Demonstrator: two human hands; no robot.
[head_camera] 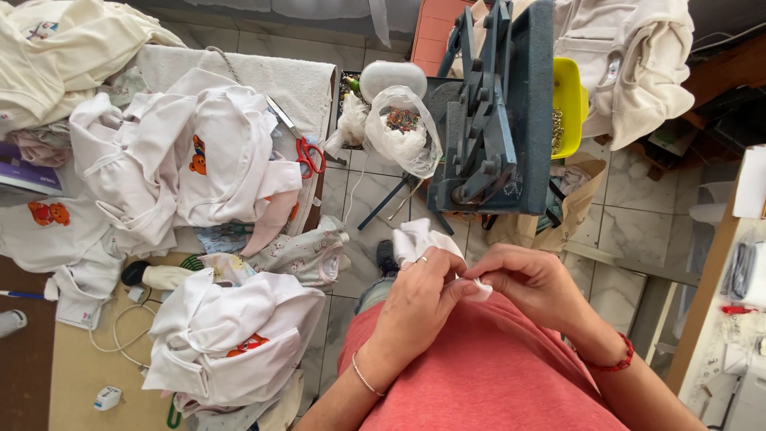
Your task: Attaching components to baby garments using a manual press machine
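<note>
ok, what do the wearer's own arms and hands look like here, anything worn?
Both forearms are bare, with no sleeves in view. The left hand has a ring on one finger and a thin, pale bracelet at the wrist. The right hand shows no ring; its wrist carries a red bracelet. No gloves or watch.

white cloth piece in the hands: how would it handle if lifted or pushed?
Probably floppy: the white cloth bunches and folds above the left hand. Likely light, since fingertips of the right hand pinch its edge. Pushed, it would likely crumple, not slide.
</note>
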